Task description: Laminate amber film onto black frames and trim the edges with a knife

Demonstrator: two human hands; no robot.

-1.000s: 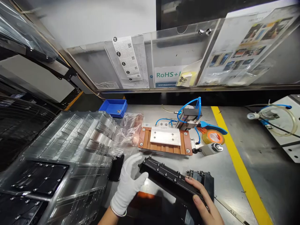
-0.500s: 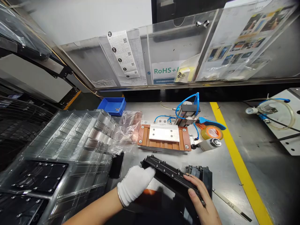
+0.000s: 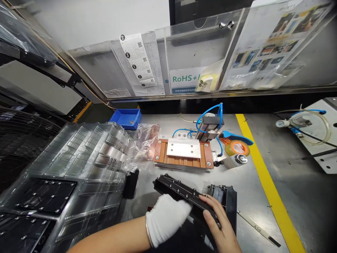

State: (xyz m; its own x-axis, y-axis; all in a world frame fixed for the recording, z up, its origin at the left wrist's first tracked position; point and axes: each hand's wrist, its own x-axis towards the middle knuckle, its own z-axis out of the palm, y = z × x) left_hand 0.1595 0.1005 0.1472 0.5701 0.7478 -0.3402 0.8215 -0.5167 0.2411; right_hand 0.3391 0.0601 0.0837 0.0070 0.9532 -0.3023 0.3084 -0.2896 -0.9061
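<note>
A long black plastic housing (image 3: 175,186) with metal studs along its edge is tilted above the bench. My bare right hand (image 3: 222,225) grips its right end, thumb on the near side and fingers over the top edge. My left hand (image 3: 168,219), in a white glove, is closed against the housing's near face. Its fingertips are blurred, and whatever they may hold is hidden. Behind my right hand, several similar black parts (image 3: 223,196) stand on the bench.
A copper-coloured fixture (image 3: 163,151) with a white plate and blue air hoses sits ahead. Stacked clear trays (image 3: 86,147) fill the left, beside a phone (image 3: 131,184) and blue bin (image 3: 126,119). Tape (image 3: 238,148), a metal-topped bottle (image 3: 235,161) and an A14 strip (image 3: 259,228) lie right.
My left hand has slid rightward along the housing's near face. My right hand and the housing have shifted slightly left.
</note>
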